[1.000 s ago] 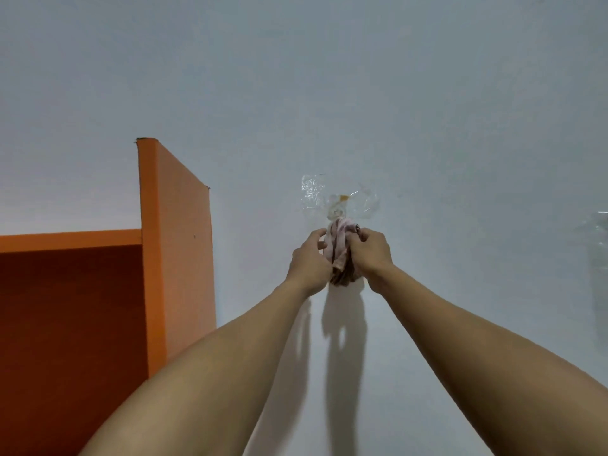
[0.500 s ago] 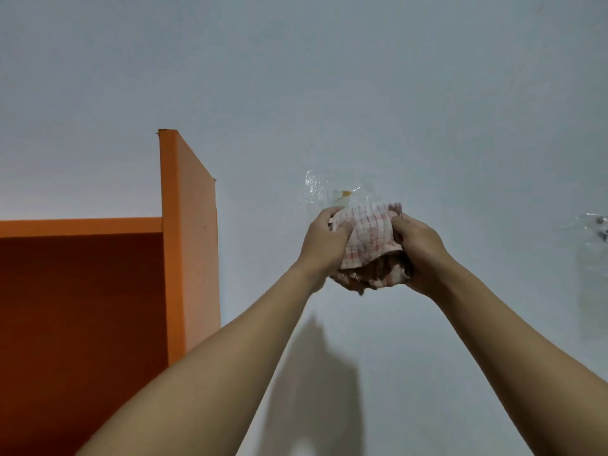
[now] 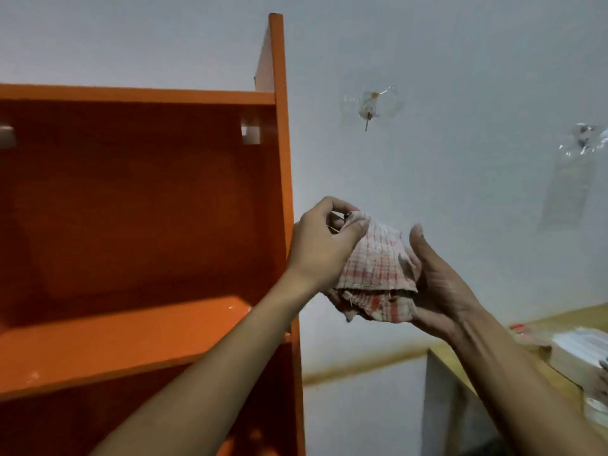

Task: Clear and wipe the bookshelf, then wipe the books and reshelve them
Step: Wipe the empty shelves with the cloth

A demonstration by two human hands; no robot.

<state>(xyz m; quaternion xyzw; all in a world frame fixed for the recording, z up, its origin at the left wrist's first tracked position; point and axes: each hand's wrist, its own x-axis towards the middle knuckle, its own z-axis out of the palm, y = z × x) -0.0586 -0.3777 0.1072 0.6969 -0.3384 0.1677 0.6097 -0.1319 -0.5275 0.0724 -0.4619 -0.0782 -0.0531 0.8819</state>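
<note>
A red-and-white checked cloth (image 3: 378, 271) hangs bunched between both hands in front of the white wall. My left hand (image 3: 320, 245) pinches its upper left corner. My right hand (image 3: 437, 278) cups the cloth from the right and below, thumb up. The orange bookshelf (image 3: 279, 179) fills the left side; the shelf board (image 3: 131, 337) in view has no books on it. No books are clearly in sight.
A clear adhesive hook (image 3: 370, 108) sticks to the wall above the hands, a second clear hook (image 3: 584, 141) at far right. A wooden table (image 3: 493, 370) stands at lower right with white boxes (image 3: 582, 353) and small items on it.
The cloth has come off the wall hook and dropped lower with both hands. The view has tilted down, showing more of the bookshelf and the table.
</note>
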